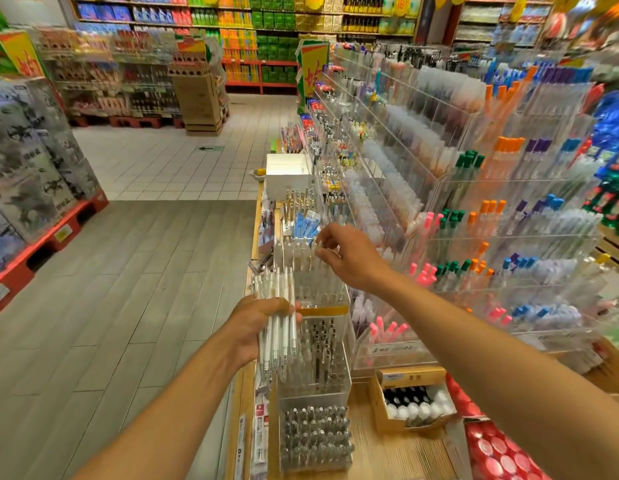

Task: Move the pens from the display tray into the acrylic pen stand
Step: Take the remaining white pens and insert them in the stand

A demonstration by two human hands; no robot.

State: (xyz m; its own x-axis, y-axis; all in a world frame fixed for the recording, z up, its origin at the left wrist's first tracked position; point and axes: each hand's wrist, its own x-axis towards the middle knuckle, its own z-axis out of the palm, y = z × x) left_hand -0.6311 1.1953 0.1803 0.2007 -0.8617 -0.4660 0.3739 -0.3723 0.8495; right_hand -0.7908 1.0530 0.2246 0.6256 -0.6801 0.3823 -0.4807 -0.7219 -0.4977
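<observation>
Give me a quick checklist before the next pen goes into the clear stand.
1. Spare pens secure: ok. The left hand grips a bundle of clear pens.
2. Pen in the placing hand: ok. The right hand pinches a pen, though blur hides detail.
3. Placing hand over the stand: ok. It is above the acrylic pen stand.
4. Free slot under the pen: cannot tell.
5. Pen upright: cannot tell.

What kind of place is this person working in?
Most likely a supermarket's stationery aisle: tiered acrylic racks full of coloured pens, long shelves of packaged goods along the back wall, and yellow sale signs.
</observation>
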